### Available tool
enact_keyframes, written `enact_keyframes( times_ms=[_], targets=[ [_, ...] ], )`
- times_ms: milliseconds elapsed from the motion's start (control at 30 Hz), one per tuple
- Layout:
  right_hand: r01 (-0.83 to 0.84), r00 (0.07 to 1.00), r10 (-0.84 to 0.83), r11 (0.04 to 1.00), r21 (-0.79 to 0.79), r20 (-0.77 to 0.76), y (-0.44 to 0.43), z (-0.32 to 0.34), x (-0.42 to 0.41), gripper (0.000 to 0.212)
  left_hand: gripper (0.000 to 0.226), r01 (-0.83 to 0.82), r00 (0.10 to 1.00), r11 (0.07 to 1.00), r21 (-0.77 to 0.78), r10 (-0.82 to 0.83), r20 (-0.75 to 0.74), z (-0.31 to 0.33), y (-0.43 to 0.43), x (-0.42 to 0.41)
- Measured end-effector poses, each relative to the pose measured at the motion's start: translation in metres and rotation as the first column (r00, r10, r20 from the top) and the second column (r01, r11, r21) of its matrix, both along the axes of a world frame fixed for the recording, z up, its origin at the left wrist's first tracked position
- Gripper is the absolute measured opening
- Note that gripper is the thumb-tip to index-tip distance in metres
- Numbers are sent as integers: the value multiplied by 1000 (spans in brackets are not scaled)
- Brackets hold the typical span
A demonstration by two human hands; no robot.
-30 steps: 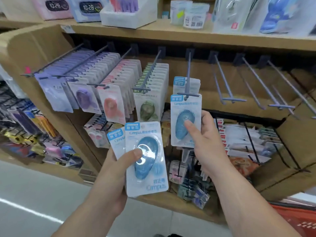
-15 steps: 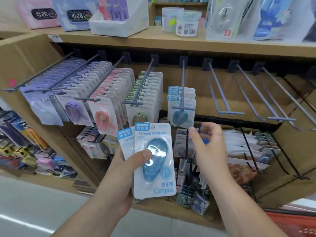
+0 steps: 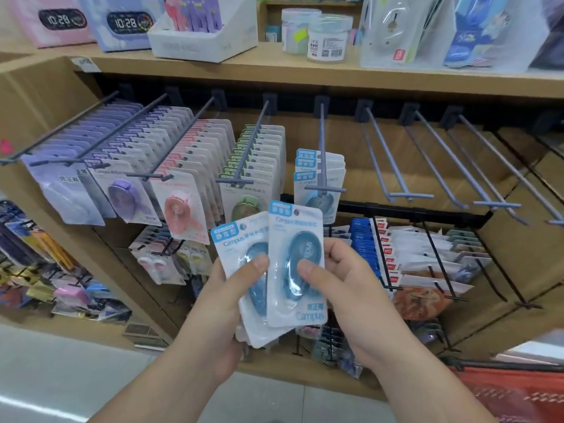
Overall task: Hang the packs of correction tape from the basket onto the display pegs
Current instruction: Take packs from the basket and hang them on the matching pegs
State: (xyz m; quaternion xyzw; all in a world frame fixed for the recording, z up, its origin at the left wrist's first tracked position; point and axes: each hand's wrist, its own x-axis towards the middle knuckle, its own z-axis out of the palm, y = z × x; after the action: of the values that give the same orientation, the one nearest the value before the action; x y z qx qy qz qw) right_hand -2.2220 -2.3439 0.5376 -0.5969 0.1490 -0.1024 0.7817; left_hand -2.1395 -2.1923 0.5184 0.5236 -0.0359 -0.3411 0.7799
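Observation:
My left hand (image 3: 213, 306) grips a small stack of blue correction tape packs (image 3: 235, 251), thumb on the front one. My right hand (image 3: 338, 288) pinches the top pack (image 3: 300, 239) of that stack, thumb on its blister and fingers behind its right edge. This pack stands upright, slightly apart from the others. Above them, a few blue packs (image 3: 319, 174) hang on the fifth peg (image 3: 322, 141). The red basket (image 3: 518, 389) shows at the bottom right corner.
Pegs to the left carry full rows of purple (image 3: 122, 190), pink (image 3: 180, 206) and green packs (image 3: 247, 193). Three bare pegs (image 3: 393, 166) stick out to the right. A wooden shelf (image 3: 305, 74) with boxes and jars runs above; lower racks hold other stationery.
My right hand left the pack it hung on the fifth peg, came down and took hold of the top pack in my left hand's stack. The view tilted down slightly.

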Motion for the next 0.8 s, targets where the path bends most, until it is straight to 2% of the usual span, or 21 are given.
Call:
enact_keyframes(
  times_ms=[133, 233, 400, 667, 800],
  targets=[
    [70, 997, -69, 997, -42, 16, -13, -3, -3, 28, 75, 35, 999, 999, 1, -35, 22, -5, 0, 1],
    [86, 996, -84, 990, -113, 24, -22, -4, -6, 24, 65, -38, 998, 997, 64, 36, 44, -7, 2, 4],
    [136, 990, -118, 955, -265, 79, -25, -5, -1, 26, 62, -95, 992, 987, 126, 84, 90, -5, 7, 8],
    [266, 963, -233, 892, -365, 132, -18, -20, 14, 27, 60, -83, 993, 993, 88, 76, 87, -1, 12, 6],
    [336, 942, -300, 871, -359, 153, -19, -28, 16, 31, 58, -56, 995, 994, 92, 48, 83, 0, 18, 6]
  ],
)
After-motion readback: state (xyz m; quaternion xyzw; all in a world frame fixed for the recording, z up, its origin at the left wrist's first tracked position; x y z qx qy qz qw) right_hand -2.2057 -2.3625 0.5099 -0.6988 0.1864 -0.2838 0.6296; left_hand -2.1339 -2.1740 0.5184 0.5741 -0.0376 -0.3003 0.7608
